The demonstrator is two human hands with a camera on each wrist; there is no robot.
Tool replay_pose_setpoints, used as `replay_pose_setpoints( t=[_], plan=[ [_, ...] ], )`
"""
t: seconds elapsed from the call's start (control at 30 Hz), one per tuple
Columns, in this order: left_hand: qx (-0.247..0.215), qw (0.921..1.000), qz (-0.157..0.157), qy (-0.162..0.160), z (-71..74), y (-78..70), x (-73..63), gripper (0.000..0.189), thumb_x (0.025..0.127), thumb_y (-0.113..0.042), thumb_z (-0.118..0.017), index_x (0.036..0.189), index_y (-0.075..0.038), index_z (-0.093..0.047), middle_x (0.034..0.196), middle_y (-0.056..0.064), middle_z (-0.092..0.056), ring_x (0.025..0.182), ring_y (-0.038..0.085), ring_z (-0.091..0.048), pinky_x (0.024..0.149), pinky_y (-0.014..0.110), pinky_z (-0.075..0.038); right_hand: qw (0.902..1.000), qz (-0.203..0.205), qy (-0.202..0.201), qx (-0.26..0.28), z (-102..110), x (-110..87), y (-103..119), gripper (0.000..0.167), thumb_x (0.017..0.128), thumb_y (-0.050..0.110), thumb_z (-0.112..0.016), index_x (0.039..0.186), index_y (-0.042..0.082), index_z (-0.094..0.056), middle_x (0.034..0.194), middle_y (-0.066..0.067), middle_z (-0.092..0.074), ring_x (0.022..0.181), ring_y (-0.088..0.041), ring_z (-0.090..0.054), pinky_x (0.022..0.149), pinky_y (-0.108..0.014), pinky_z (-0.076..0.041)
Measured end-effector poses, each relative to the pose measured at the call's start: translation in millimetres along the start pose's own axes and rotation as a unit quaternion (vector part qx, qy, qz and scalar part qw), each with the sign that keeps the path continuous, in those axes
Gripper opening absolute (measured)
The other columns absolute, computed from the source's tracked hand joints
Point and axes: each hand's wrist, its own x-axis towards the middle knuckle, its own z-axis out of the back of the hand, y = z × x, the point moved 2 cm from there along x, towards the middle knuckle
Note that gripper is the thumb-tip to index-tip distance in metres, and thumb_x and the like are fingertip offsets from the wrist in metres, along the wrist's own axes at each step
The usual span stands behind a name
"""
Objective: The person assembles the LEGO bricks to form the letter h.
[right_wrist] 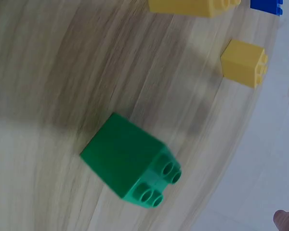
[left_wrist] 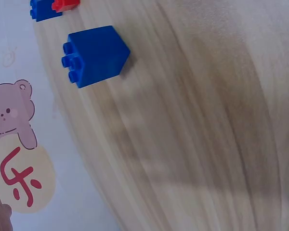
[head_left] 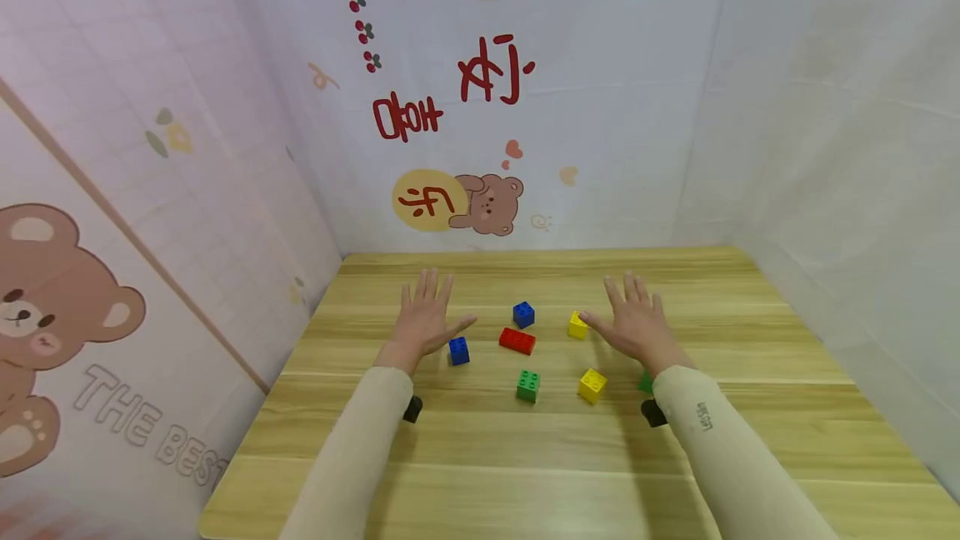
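My left hand (head_left: 424,317) is held over the wooden table with fingers spread straight. Just right of it stands a blue brick (head_left: 459,351), large in the left wrist view too. Fingers spread as well, my right hand (head_left: 634,322) holds nothing, its thumb tip overlapping the edge of a yellow brick (head_left: 577,325) in the head view. Under the right wrist sits a green brick (head_left: 646,382), mostly hidden by the sleeve but plain in the right wrist view (right_wrist: 127,159). Between the hands lie another blue brick (head_left: 523,314), a red brick (head_left: 517,341), a second green brick (head_left: 528,386) and a second yellow brick (head_left: 592,386).
The wooden tabletop (head_left: 495,473) extends around the bricks. A white cloth with printed bears and red characters hangs behind it as a back wall (head_left: 615,123). More cloth closes in the left side (head_left: 247,215) and the right side (head_left: 847,190).
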Motion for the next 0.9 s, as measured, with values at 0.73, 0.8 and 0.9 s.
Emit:
replay_pose_setpoints(
  t=[0.73, 0.8, 0.9],
  plan=[
    [-0.147, 0.9886, 0.033, -0.010, 17.3, 9.3, -5.3, 0.096, 0.092, -0.068, -0.052, 0.160, -0.011, -0.014, 0.164, 0.017, -0.009, 0.150, 0.035, -0.006, 0.117, 0.059, -0.004, 0.9737, -0.024, 0.005, 0.226, -21.1, -1.6, 64.3, 0.086, 0.098, 0.051, -0.056, 0.157, 0.001, -0.019, 0.160, -0.027, -0.014, 0.145, -0.048, -0.017, 0.113, -0.063, -0.018],
    [-0.180, 0.9827, 0.042, 0.001, 13.3, 10.8, -6.5, 0.096, 0.091, -0.066, -0.055, 0.160, -0.013, -0.014, 0.164, 0.016, -0.012, 0.150, 0.034, -0.009, 0.118, 0.058, -0.007, 0.9684, -0.029, 0.010, 0.247, -25.3, -4.3, 72.1, 0.084, 0.098, 0.048, -0.058, 0.157, 0.001, -0.021, 0.160, -0.025, -0.018, 0.145, -0.046, -0.019, 0.114, -0.061, -0.020],
    [-0.244, 0.9678, 0.059, 0.013, 6.4, 13.1, -10.0, 0.095, 0.091, -0.062, -0.060, 0.160, -0.015, -0.016, 0.163, 0.013, -0.019, 0.149, 0.033, -0.015, 0.117, 0.057, -0.014, 0.9619, -0.032, 0.016, 0.271, -32.7, -8.0, 83.2, 0.083, 0.098, 0.048, -0.059, 0.156, 0.000, -0.024, 0.158, -0.025, -0.025, 0.143, -0.045, -0.025, 0.113, -0.060, -0.024]
  ],
)
